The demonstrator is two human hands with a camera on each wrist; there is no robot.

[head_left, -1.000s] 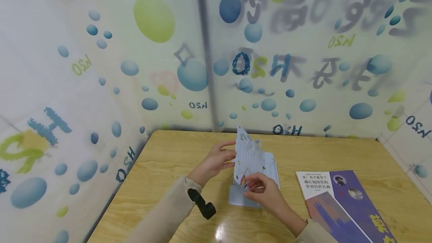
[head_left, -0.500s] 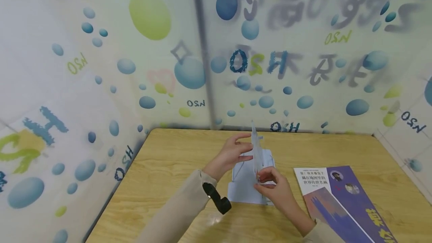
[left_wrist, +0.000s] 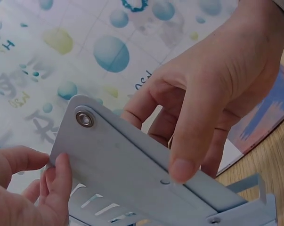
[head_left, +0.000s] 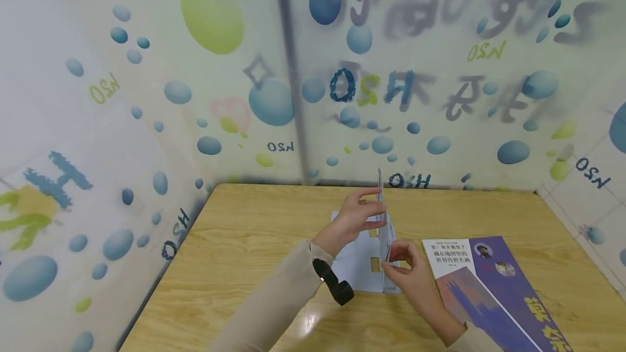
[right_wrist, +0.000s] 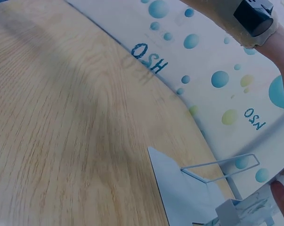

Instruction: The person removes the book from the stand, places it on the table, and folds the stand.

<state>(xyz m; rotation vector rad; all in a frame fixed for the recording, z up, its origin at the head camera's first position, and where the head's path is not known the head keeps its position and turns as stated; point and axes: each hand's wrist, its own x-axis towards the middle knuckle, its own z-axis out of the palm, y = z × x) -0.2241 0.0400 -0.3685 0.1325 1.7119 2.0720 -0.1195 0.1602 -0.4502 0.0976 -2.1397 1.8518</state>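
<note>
Open tabletop (head_left: 254, 232) extends left of the left sleeve (head_left: 281, 297) and reaches back to the rear wall (head_left: 440, 124). The upright panel (head_left: 383, 235), rising at the base plate (head_left: 360, 271), bars direct passage between the left hand (head_left: 352, 221) and right hand (head_left: 413, 265). Printed covers (head_left: 520, 303) occupy the near right, with bare wood behind them.

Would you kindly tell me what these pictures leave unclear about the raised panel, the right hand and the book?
Raised panel: patterned face edge-on in the head view, cut off by the right edge in the right wrist view.
Right hand: fingertips hidden behind the panel in the left wrist view.
Book: bottom cut off by the head view's lower edge; tiniest print too small there.
</note>
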